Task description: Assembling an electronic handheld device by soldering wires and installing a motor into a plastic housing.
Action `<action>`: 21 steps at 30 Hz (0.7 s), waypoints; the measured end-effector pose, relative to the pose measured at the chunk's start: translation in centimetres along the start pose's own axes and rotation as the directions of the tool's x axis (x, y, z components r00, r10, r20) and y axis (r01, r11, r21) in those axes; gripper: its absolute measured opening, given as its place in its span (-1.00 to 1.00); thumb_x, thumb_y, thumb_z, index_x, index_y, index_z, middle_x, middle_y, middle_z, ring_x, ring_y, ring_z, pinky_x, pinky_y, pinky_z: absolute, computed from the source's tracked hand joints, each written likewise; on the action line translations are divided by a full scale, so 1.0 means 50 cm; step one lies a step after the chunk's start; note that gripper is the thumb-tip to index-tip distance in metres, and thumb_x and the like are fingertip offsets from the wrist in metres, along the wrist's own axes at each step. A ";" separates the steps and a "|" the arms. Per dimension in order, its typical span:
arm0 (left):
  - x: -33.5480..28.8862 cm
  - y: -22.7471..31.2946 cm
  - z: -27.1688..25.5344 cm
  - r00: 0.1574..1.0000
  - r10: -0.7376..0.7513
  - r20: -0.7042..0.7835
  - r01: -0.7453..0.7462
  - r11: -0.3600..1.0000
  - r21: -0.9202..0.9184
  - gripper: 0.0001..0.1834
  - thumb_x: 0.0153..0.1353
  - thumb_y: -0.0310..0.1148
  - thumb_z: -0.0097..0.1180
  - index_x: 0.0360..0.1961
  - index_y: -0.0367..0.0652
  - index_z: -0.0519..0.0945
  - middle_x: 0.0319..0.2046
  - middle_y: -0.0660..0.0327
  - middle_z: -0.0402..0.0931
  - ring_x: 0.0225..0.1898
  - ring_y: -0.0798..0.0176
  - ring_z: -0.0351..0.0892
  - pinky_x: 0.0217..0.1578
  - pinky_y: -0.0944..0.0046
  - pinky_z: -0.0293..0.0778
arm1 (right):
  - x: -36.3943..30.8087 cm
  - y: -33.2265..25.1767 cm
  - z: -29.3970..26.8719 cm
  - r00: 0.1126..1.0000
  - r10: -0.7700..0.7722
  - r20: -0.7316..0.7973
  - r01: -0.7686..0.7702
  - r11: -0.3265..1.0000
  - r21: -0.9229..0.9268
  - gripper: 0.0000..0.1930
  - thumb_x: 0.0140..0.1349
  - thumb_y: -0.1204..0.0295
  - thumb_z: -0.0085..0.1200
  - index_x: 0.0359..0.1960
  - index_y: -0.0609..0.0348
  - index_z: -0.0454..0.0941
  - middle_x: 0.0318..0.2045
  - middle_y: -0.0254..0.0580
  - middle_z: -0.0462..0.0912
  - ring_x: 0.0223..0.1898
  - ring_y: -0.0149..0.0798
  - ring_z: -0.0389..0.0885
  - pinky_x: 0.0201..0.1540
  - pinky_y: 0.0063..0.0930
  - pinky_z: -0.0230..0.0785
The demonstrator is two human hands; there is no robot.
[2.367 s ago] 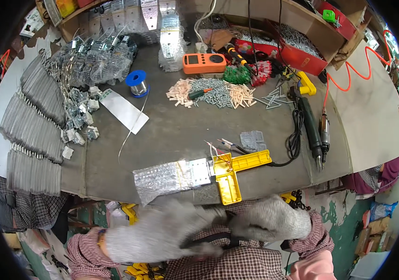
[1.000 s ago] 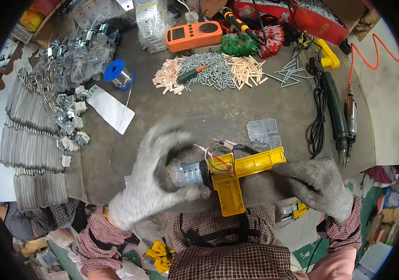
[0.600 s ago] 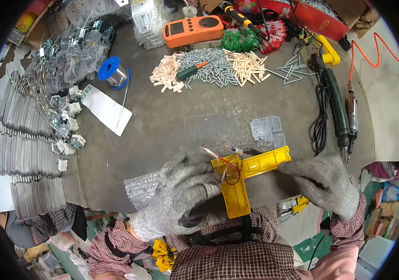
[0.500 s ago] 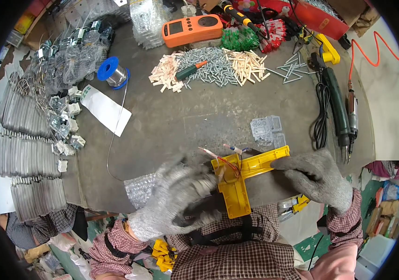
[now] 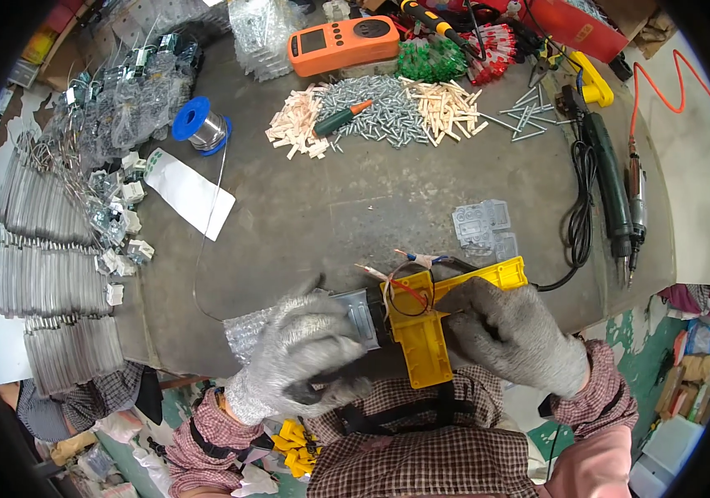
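One yellow housing (image 5: 425,353) lies at the bench's (image 5: 305,220) near edge, between your left hand (image 5: 309,353) and right hand (image 5: 500,332). You appear to be positioning it; the next move likely calls for keeping its loose wires (image 5: 409,288) clear. Your left curves unclenched, thumb apart, over the metal body (image 5: 361,315); your right bends across the handle (image 5: 506,272), its hold impossible to tell.

Grey knit gloves (image 5: 529,340) cover both hands (image 5: 301,349) beyond maroon-checked, dark-banded sleeves (image 5: 600,386); a checked garment (image 5: 421,465) shows near six o'clock.
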State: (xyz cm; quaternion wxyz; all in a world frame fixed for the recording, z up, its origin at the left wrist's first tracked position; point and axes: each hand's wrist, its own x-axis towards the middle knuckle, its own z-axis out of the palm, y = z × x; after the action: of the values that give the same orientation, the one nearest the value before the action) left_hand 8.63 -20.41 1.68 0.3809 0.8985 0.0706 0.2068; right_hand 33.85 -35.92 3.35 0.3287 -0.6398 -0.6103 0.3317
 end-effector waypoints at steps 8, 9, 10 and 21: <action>0.042 0.050 0.058 0.948 -0.026 0.318 -0.123 0.890 0.439 -0.32 -0.03 0.02 0.32 0.14 -0.03 0.61 0.11 0.20 0.54 0.10 -0.09 0.44 0.23 -0.24 0.33 | -0.034 -0.025 0.035 0.998 0.060 -0.036 -0.066 0.973 -0.223 -0.80 0.20 0.46 0.18 -0.15 0.17 0.56 -0.46 -0.05 0.63 -0.40 0.04 0.70 -0.36 -0.17 0.57; 0.044 0.052 0.065 0.951 -0.048 0.307 -0.106 0.880 0.464 -0.32 -0.02 -0.01 0.30 0.15 -0.04 0.60 0.10 0.20 0.54 0.11 -0.08 0.44 0.22 -0.23 0.34 | -0.031 -0.028 0.035 0.998 0.063 -0.027 -0.068 0.969 -0.236 -0.80 0.20 0.46 0.18 -0.15 0.17 0.56 -0.46 -0.05 0.63 -0.40 0.04 0.70 -0.36 -0.17 0.57; 0.044 0.053 0.069 0.955 -0.045 0.294 -0.099 0.884 0.457 -0.32 -0.02 -0.01 0.30 0.15 -0.04 0.60 0.10 0.20 0.54 0.11 -0.08 0.44 0.22 -0.23 0.34 | -0.027 -0.031 0.037 0.999 0.034 -0.037 -0.042 0.970 -0.239 -0.80 0.19 0.46 0.20 -0.16 0.17 0.56 -0.43 -0.04 0.63 -0.36 0.03 0.69 -0.31 -0.18 0.57; 0.037 0.055 0.056 0.969 0.106 0.224 -0.204 0.856 0.475 -0.46 0.07 -0.22 0.17 0.17 0.31 0.58 0.02 0.10 0.53 0.09 -0.12 0.47 0.13 -0.29 0.42 | -0.094 0.012 0.086 0.864 -0.481 -0.147 0.337 0.770 -0.543 -0.65 -0.19 0.40 0.33 -0.26 -0.14 0.63 -0.14 -0.39 0.59 -0.04 -0.21 0.55 0.19 -0.08 0.38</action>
State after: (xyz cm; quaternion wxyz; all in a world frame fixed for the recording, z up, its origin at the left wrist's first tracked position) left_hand 11.41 -23.65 2.45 0.1253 0.9841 0.0118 0.1254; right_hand 30.48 -40.57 0.54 0.2987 -0.5924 -0.7482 -0.0110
